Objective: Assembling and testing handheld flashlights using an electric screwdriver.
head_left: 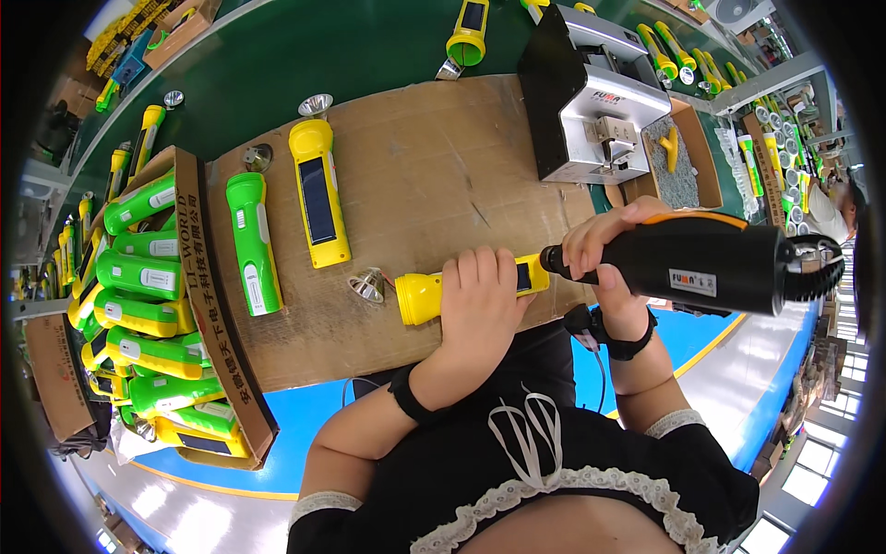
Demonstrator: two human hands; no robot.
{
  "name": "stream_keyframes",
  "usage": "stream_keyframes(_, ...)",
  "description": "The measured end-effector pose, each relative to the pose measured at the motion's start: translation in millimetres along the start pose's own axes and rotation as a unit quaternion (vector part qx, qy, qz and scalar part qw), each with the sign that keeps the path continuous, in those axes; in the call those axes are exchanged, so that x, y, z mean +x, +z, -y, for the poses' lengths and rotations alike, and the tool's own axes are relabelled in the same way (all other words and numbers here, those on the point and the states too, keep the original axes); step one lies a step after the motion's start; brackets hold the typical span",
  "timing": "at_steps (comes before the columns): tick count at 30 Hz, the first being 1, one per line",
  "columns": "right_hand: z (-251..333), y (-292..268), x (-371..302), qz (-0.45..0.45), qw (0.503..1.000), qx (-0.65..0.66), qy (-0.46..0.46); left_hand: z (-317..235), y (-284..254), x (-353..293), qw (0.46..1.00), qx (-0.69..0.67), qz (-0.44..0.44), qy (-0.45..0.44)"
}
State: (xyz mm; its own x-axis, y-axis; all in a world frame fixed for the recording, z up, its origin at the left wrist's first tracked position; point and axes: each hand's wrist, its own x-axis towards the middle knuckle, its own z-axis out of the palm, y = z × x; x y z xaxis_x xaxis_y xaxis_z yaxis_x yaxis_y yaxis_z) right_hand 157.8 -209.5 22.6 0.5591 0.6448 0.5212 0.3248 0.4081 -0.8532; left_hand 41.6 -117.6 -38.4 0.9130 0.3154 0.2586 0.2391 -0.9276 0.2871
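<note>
My left hand [480,300] is wrapped over a yellow flashlight [420,299] with a dark solar panel, pressing it flat on the cardboard sheet. My right hand [604,254] grips a black electric screwdriver [692,258] with a coiled cord. The screwdriver's nose meets the tail end of the flashlight; its bit is hidden. A silver reflector [366,285] lies beside the flashlight's wide head. To the left, another yellow flashlight [318,198] lies solar panel up, next to a green flashlight [252,242]. Loose reflectors rest at their heads.
A box [214,305] packed with green and yellow flashlights stands at the left. Back right is a black and silver machine [600,102], beside a small carton [697,152] of small grey parts with a yellow piece. A flashlight [468,37] lies on the green tabletop [369,46]. Farther right, a person [835,208] is partly visible.
</note>
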Motion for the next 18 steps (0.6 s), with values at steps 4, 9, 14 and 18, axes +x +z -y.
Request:
stream_keyframes(4,-8,-6,3,0.026,0.998,0.046,-0.024,-1,-1,2,1.000,0.006,0.004,0.002)
stream_keyframes(9,-2,-4,6,-0.025,0.998,0.047,0.026,-1,-5,4,1.000,0.007,0.026,0.000)
stream_keyframes(14,27,-25,27,-0.089,0.992,0.084,-0.025,11,-29,-1,0.997,-0.073,0.019,0.029)
stream_keyframes(18,49,-58,52,-0.091,0.992,-0.006,-0.086,45,-62,-15,0.997,-0.053,0.041,0.033)
